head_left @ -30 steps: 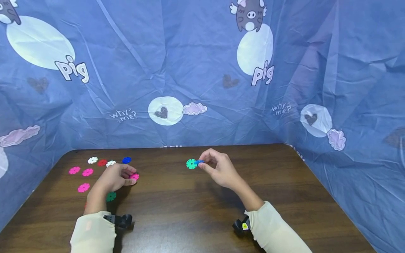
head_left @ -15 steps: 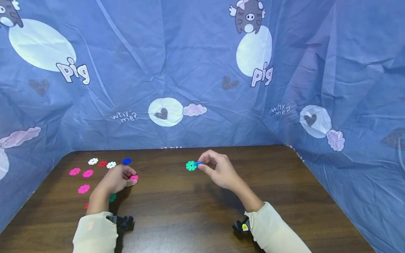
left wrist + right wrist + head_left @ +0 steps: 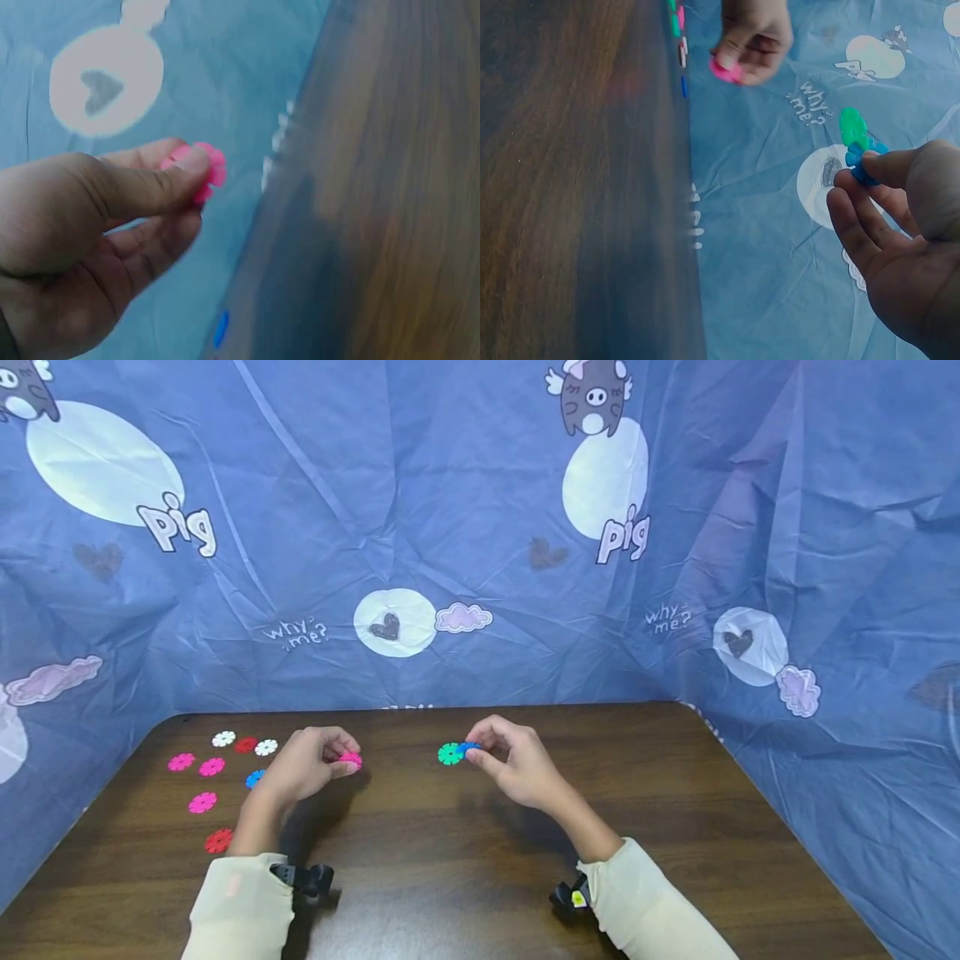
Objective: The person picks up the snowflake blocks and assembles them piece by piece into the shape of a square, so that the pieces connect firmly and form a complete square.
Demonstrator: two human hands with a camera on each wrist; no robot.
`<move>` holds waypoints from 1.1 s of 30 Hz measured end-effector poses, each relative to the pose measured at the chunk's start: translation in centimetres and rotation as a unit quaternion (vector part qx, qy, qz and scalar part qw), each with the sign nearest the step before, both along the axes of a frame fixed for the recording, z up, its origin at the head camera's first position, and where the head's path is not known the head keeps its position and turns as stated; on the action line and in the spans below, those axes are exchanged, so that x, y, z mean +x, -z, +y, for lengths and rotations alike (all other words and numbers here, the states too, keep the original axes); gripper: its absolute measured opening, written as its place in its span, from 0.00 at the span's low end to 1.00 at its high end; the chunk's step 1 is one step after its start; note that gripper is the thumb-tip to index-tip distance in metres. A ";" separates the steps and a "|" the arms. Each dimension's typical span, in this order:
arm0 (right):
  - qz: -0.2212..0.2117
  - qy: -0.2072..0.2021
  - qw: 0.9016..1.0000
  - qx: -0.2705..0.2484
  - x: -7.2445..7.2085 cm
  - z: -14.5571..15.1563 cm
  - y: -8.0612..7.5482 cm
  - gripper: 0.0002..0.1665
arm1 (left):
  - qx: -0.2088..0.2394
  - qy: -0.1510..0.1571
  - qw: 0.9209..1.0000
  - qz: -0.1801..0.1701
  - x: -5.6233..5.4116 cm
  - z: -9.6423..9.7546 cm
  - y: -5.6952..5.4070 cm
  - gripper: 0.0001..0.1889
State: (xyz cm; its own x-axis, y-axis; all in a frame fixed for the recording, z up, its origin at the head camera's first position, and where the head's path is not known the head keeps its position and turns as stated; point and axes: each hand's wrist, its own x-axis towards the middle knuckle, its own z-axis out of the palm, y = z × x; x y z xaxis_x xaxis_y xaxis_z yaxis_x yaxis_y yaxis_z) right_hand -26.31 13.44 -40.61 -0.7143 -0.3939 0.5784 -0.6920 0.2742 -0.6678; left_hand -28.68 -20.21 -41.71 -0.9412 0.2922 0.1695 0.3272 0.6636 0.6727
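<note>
Between thumb and fingertips, my left hand (image 3: 303, 766) pinches a pink notched building disc (image 3: 352, 761), raised over the table. The left wrist view shows this pink disc (image 3: 215, 166) partly covered by the thumb. My right hand (image 3: 519, 766) pinches a blue notched disc (image 3: 467, 748), with a green one (image 3: 450, 754) attached on its left side. Seen from the right wrist, the green disc (image 3: 852, 126) stands slotted onto the blue disc (image 3: 855, 159), beyond the fingertips. A gap separates the pink disc from the green one.
Loose discs lie at the left of the wooden table (image 3: 450, 877): several pink ones (image 3: 202, 802), two white (image 3: 223, 739), two red (image 3: 219, 841) and a blue one (image 3: 255, 778) partly behind the left hand. A blue printed cloth (image 3: 480, 527) stands behind and beside the table.
My left hand has moved right and slightly farther back with the pink disc, uncovering a light blue disc and covering the green and dark blue ones. My right hand has barely shifted.
</note>
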 end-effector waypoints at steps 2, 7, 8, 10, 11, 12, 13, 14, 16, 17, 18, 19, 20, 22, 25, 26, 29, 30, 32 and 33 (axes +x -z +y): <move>0.003 0.004 1.000 -0.003 0.0 0.0 0.0 0.09 | 0.024 0.006 1.000 0.015 0.0 1.3 -0.4 0.07; 0.000 0.016 1.000 -0.010 0.0 -0.1 -0.1 0.11 | 0.091 0.014 0.995 0.036 0.5 4.4 -1.3 0.08; 0.000 0.019 1.000 -0.012 0.0 -0.2 0.0 0.12 | 0.105 0.017 0.994 0.035 0.6 4.9 -1.4 0.08; 0.002 0.026 1.000 -0.018 0.0 -0.2 0.0 0.13 | 0.127 0.022 0.991 0.033 0.9 5.8 -1.8 0.09; 0.004 0.029 0.999 -0.021 0.0 -0.2 0.0 0.13 | 0.134 0.024 0.990 0.033 1.0 6.2 -2.0 0.09; 0.006 0.032 0.999 -0.024 0.0 -0.2 0.0 0.14 | 0.139 0.027 0.989 0.032 1.1 6.5 -2.1 0.10; 0.007 0.034 0.999 -0.026 0.0 -0.2 0.0 0.14 | 0.142 0.031 0.989 0.032 1.2 6.8 -2.2 0.10; 0.007 0.035 0.999 -0.028 0.1 -0.2 -0.1 0.14 | 0.144 0.036 0.988 0.032 1.3 7.1 -2.3 0.10; 0.003 0.034 0.999 -0.031 0.2 -0.2 -0.1 0.14 | 0.149 0.043 0.987 0.032 1.4 7.6 -2.4 0.10; 0.002 0.034 0.999 -0.032 0.2 -0.3 -0.1 0.13 | 0.152 0.045 0.987 0.032 1.5 7.8 -2.4 0.10; 0.000 0.033 0.999 -0.032 0.2 -0.3 -0.1 0.13 | 0.155 0.050 0.986 0.033 1.6 7.9 -2.5 0.10; -0.002 0.033 0.999 -0.032 0.2 -0.3 -0.1 0.12 | 0.159 0.053 0.985 0.034 1.7 8.1 -2.6 0.10; -0.003 0.032 0.999 -0.032 0.2 -0.3 -0.1 0.12 | 0.162 0.056 0.985 0.033 1.8 8.3 -2.7 0.09; -0.003 0.032 0.999 -0.032 0.2 -0.3 -0.1 0.11 | 0.167 0.063 0.983 0.035 2.0 8.7 -2.9 0.09; 0.000 0.030 0.999 -0.033 0.2 -0.3 -0.1 0.11 | 0.172 0.074 0.982 0.039 2.2 9.1 -3.1 0.09; 0.001 0.030 0.999 -0.033 0.2 -0.3 -0.1 0.11 | 0.171 0.075 0.982 0.041 2.2 9.2 -3.2 0.09; 0.004 0.033 0.999 -0.032 0.2 -0.3 -0.2 0.10 | 0.171 0.076 0.981 0.043 2.3 9.3 -3.3 0.09; 0.005 0.035 0.999 -0.032 0.2 -0.3 -0.2 0.09 | 0.169 0.075 0.982 0.044 2.3 9.3 -3.3 0.09; 0.006 0.038 0.999 -0.031 0.2 -0.3 -0.2 0.09 | 0.168 0.078 0.982 0.048 2.3 9.3 -3.4 0.08; 0.006 0.038 0.999 -0.033 0.2 -0.3 -0.2 0.09 | 0.168 0.079 0.981 0.049 2.3 9.3 -3.4 0.08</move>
